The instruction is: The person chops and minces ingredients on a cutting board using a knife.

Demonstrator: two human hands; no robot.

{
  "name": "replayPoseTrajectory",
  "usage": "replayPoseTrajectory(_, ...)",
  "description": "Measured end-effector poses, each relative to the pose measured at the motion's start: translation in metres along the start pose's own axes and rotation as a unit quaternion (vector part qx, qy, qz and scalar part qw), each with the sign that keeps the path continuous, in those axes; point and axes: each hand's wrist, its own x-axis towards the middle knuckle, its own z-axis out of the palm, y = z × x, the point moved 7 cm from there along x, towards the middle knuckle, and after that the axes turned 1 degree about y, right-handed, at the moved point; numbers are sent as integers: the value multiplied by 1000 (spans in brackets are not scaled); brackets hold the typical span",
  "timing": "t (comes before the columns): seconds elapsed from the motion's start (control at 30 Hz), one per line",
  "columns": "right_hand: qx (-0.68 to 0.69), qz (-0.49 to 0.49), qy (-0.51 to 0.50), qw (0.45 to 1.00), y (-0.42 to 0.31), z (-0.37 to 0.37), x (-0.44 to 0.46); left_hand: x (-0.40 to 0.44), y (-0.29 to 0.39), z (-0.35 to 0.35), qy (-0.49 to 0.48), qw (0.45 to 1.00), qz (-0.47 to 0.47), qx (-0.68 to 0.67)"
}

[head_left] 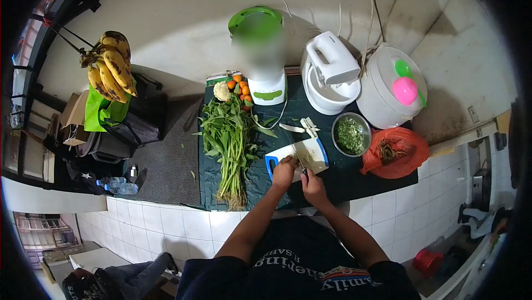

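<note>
A white cutting board (318,157) with blue edges lies on the dark green table cover in front of me. My right hand (315,187) is closed round the dark handle of a knife (301,162), whose thin blade points away over the board. On the board's left part, my left hand (284,171) has its fingers curled down beside the blade; what they hold is hidden. Pale scraps are faintly visible near the blade. Just beyond the board lie several long white pieces (308,127). To the right stands a metal bowl (351,135) of chopped greens.
Leafy greens (226,139), a cauliflower (221,91) and small orange fruits (246,89) lie left. Behind stand a green-and-white appliance (267,90), a white mixer (333,64) and a lidded white container (382,86). A red plastic bag (402,159) lies right. Bananas (113,67) hang left. Another person (130,278) is at lower left.
</note>
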Motion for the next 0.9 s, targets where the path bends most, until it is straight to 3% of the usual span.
replayPoseTrajectory(0.37,-3,11,37,999,13,18,1,-2,1,-2,-11,1000,1,-18)
replayPoseTrajectory(0.43,-19,1,41,999,12,18,9,-7,6,-4,2,998,58,-20)
replayPoseTrajectory(0.63,-11,7,6,1000,3,9,4,-10,-4,2,-8,997,71,27)
replayPoseTrajectory(0.8,-18,-43,42,998,-2,-2,-15,-8,-2,2,-21,997,56,41)
replayPoseTrajectory(0.9,-19,-7,29,999,4,6,-13,-8,-2,3,-17,997,57,40)
